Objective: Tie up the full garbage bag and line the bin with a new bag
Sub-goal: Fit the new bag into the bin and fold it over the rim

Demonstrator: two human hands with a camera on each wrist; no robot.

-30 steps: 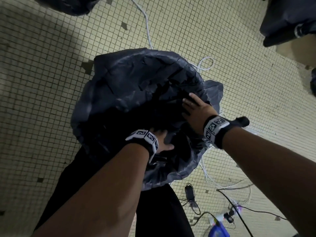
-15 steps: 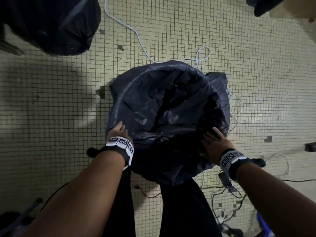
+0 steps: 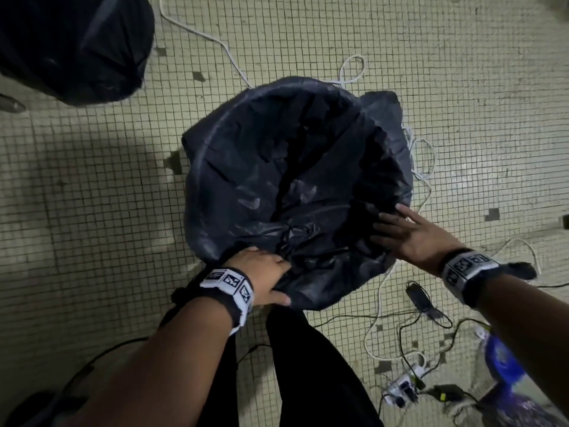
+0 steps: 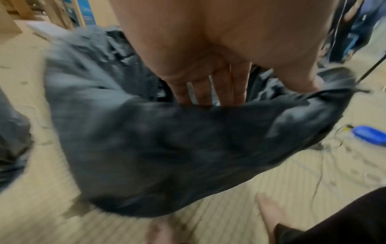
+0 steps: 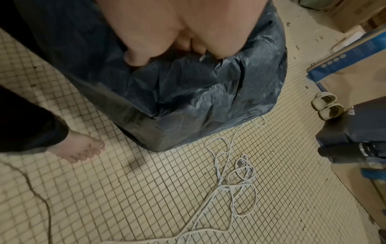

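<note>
A dark grey new bag (image 3: pixel 277 167) lines the round bin, its edge folded over the rim and its inside creased. My left hand (image 3: pixel 264 272) is at the near rim. Its fingers reach into the gathered film and its thumb lies on the outside, so it pinches the bag's edge (image 4: pixel 208 132); the fingertips are hidden. My right hand (image 3: pixel 412 232) lies with spread, straight fingers on the bag at the right rim (image 5: pixel 188 92). The full black bag (image 3: pixel 70 44) sits on the floor at the far left.
White cables (image 3: pixel 421 161) loop on the tiled floor right of the bin and run behind it (image 5: pixel 229 173). Black cords, a power strip (image 3: pixel 403 389) and a blue object (image 3: pixel 505 362) lie near right. My bare feet (image 5: pixel 79 148) stand close to the bin. Cardboard boxes (image 5: pixel 355 66) stand beyond.
My left hand came out of the bag's middle to the left rim, then slid to the near rim. My right hand moved out to the right rim and stays pressed there.
</note>
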